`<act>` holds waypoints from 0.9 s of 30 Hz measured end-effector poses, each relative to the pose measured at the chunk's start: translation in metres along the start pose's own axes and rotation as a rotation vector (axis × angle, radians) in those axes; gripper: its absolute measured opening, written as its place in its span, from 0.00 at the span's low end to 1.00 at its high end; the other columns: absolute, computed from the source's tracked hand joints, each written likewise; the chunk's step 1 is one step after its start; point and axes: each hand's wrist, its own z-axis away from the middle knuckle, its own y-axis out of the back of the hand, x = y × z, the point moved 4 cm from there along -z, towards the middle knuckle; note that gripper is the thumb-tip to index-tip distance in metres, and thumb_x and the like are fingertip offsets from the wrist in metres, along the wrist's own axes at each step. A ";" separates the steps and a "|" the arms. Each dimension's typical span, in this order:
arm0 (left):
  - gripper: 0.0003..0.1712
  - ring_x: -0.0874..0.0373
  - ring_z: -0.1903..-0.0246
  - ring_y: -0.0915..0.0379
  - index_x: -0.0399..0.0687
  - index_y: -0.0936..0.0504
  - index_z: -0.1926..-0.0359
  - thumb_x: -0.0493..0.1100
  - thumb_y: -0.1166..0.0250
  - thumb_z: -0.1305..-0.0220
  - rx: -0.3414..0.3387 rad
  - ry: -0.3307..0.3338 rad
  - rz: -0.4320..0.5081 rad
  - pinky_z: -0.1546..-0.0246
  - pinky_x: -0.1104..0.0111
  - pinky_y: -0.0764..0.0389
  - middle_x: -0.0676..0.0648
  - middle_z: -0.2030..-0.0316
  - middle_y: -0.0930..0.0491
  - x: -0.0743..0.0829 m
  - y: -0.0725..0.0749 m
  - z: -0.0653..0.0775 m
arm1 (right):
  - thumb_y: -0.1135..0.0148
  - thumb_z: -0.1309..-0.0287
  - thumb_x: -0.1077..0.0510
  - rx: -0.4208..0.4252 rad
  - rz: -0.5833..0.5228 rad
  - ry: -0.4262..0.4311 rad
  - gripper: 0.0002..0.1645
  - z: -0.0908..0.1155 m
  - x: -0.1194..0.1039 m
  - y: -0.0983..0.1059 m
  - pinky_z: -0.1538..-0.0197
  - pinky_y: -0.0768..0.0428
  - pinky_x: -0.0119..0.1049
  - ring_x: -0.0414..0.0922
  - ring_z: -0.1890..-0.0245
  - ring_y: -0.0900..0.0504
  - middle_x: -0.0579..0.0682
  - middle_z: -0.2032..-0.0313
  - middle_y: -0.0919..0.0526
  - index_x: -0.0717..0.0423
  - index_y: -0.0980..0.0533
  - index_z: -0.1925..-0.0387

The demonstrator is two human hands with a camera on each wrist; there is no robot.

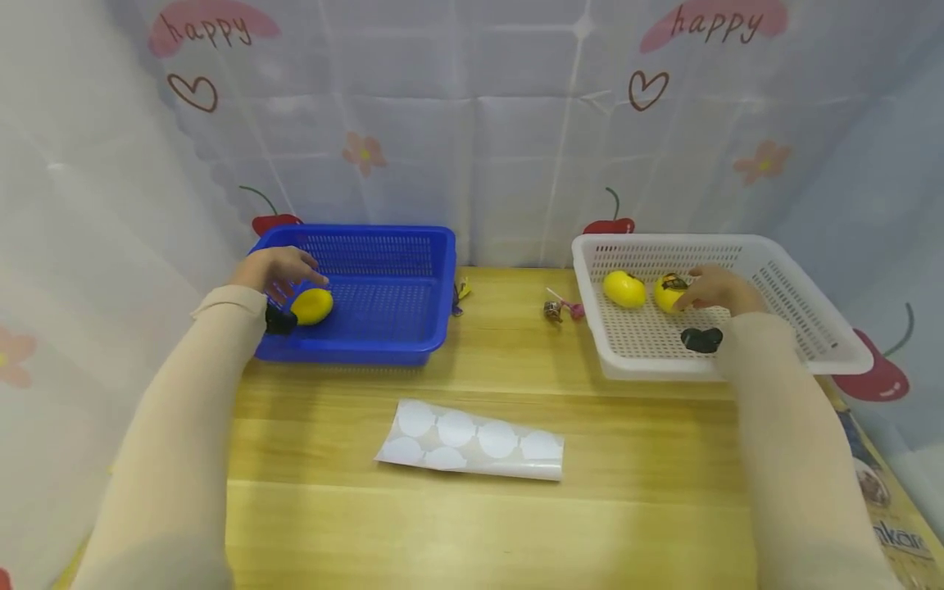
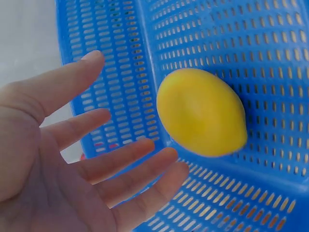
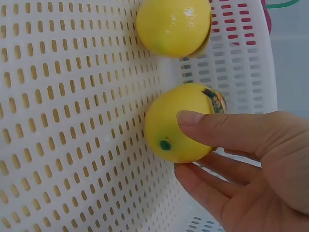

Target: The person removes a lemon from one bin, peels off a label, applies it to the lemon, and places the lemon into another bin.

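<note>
In the blue basket at the left lies a yellow lemon, unlabelled on the side that shows. My left hand hovers beside it, fingers spread and relaxed, with a gap between fingertips and fruit in the left wrist view. Over the white basket at the right, my right hand pinches a lemon between thumb and fingers. This lemon bears a dark patterned label and a small green dot at one end. A second lemon sits beside it against the basket wall.
A sheet of round white stickers lies on the wooden table. Small wrapped candies lie left of the white basket; a small yellow-and-purple item is by the blue one. A printed curtain hangs behind.
</note>
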 end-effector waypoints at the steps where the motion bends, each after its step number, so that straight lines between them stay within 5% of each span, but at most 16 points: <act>1: 0.42 0.30 0.42 0.41 0.31 0.53 0.30 0.53 0.46 0.31 0.000 -0.003 0.026 0.47 0.50 0.27 0.24 0.37 0.47 -0.001 0.001 -0.001 | 0.36 0.45 0.58 0.003 -0.020 -0.001 0.58 0.002 -0.001 0.001 0.40 0.35 0.58 0.70 0.40 0.39 0.79 0.35 0.61 0.77 0.66 0.33; 5: 0.43 0.29 0.40 0.43 0.32 0.57 0.29 0.50 0.46 0.31 0.016 -0.022 0.158 0.43 0.47 0.31 0.23 0.37 0.48 -0.003 0.002 -0.009 | 0.36 0.44 0.58 0.028 -0.029 0.007 0.58 0.009 -0.009 0.000 0.40 0.37 0.61 0.73 0.38 0.48 0.78 0.34 0.64 0.75 0.67 0.32; 8: 0.43 0.29 0.39 0.46 0.33 0.58 0.29 0.48 0.44 0.32 0.036 -0.021 0.231 0.42 0.45 0.34 0.24 0.36 0.49 -0.005 0.000 -0.014 | 0.38 0.43 0.55 0.143 0.035 0.055 0.56 0.015 -0.028 -0.001 0.39 0.42 0.65 0.73 0.37 0.50 0.77 0.34 0.57 0.74 0.64 0.32; 12: 0.41 0.28 0.38 0.49 0.32 0.54 0.29 0.46 0.44 0.33 0.056 0.010 0.199 0.42 0.44 0.35 0.25 0.35 0.50 -0.009 -0.006 -0.017 | 0.41 0.40 0.52 0.361 0.034 0.163 0.50 0.028 -0.074 -0.004 0.37 0.46 0.66 0.70 0.36 0.48 0.74 0.34 0.49 0.69 0.58 0.30; 15: 0.41 0.27 0.37 0.52 0.30 0.53 0.30 0.44 0.43 0.33 0.037 0.022 0.144 0.40 0.43 0.38 0.25 0.34 0.53 -0.010 -0.011 -0.019 | 0.43 0.38 0.51 0.437 -0.003 0.294 0.46 0.036 -0.118 -0.015 0.37 0.42 0.63 0.68 0.36 0.44 0.70 0.33 0.46 0.67 0.53 0.30; 21: 0.39 0.29 0.34 0.59 0.28 0.50 0.31 0.43 0.43 0.35 -0.022 0.008 0.064 0.36 0.44 0.47 0.25 0.32 0.56 -0.010 -0.021 -0.025 | 0.41 0.38 0.54 0.405 -0.110 0.557 0.41 0.042 -0.196 -0.060 0.39 0.32 0.54 0.63 0.39 0.34 0.68 0.37 0.37 0.66 0.46 0.31; 27: 0.35 0.28 0.36 0.55 0.27 0.45 0.33 0.38 0.42 0.36 -0.046 0.005 0.024 0.37 0.46 0.41 0.25 0.33 0.52 -0.011 -0.028 -0.031 | 0.42 0.38 0.55 0.273 -0.220 0.662 0.39 0.035 -0.256 -0.129 0.42 0.27 0.47 0.61 0.42 0.29 0.66 0.37 0.35 0.64 0.45 0.31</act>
